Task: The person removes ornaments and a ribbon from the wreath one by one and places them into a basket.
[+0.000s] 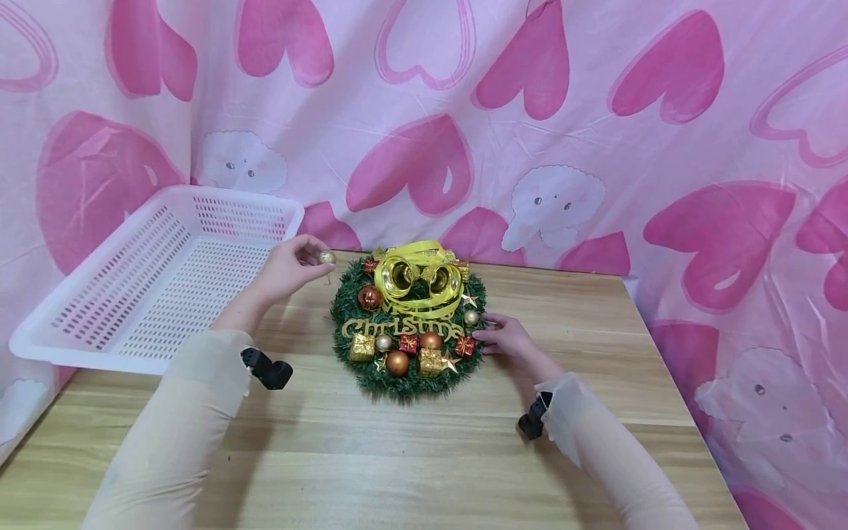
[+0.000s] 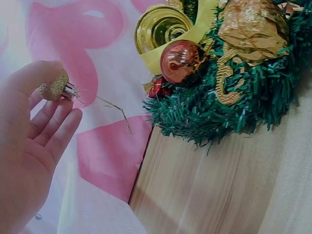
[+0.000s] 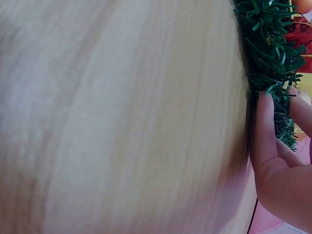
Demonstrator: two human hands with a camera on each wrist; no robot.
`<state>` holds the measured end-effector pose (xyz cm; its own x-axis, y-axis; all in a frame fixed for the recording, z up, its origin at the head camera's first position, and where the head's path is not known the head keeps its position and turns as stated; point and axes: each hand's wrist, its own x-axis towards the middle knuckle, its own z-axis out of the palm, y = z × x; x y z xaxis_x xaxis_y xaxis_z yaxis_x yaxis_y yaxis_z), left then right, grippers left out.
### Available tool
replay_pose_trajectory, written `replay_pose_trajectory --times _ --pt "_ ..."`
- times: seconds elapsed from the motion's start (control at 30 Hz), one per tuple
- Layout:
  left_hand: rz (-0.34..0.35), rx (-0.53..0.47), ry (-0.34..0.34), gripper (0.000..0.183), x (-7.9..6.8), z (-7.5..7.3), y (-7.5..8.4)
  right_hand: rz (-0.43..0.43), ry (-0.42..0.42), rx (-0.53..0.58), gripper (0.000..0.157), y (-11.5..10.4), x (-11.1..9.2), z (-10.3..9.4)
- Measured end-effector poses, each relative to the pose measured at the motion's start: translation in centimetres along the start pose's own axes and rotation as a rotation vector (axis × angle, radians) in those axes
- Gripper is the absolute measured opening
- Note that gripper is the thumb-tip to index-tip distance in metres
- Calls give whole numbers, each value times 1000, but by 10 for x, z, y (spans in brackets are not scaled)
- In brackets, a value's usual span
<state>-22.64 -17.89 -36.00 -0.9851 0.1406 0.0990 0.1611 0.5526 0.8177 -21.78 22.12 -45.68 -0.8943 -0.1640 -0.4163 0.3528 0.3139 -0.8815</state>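
My left hand (image 1: 291, 266) pinches a small gold glitter bauble (image 1: 327, 257) in the air to the left of the wreath. In the left wrist view a loop of thin gold cord hangs from the bauble's metal cap (image 2: 69, 89). On the table lies a green Christmas wreath (image 1: 371, 383) with baubles, small gift boxes, stars, gold lettering (image 1: 397, 329) and two gold bells (image 1: 445, 281) with yellow ribbon. At the wreath's right edge, my right hand (image 1: 509, 338) holds the green tinsel between thumb and fingers, as the right wrist view shows.
A white perforated plastic basket (image 1: 86, 338) stands at the left on the wooden table (image 1: 344, 471). Behind the table hangs a pink curtain (image 1: 318, 147) with hearts. The table's right edge (image 1: 689, 397) runs beyond the right arm.
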Motion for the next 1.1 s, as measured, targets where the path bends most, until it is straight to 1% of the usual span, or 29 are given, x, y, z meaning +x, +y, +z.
replay_pose_trajectory --times 0.17,0.33,0.5,0.73,0.87,0.97,1.1 --pt "-15 -10 29 31 0 -4 -1 -3 -4 3 65 0 1 0" --pt "3 2 36 35 -1 -10 -4 -18 -5 -12 65 1 1 0" --pt "-7 -5 53 37 -3 -17 -6 -37 -6 -9 64 2 1 0" --pt "-5 1 120 36 -6 -27 -8 -38 -7 4 64 3 1 1" --pt "-15 -1 155 36 -8 -34 -9 -42 -13 9 64 4 2 0" --pt "-27 -5 169 37 -10 -40 -9 -40 -13 9 64 3 1 0" --pt "-23 -2 178 38 -12 -47 -10 -35 -10 9 65 2 0 0"
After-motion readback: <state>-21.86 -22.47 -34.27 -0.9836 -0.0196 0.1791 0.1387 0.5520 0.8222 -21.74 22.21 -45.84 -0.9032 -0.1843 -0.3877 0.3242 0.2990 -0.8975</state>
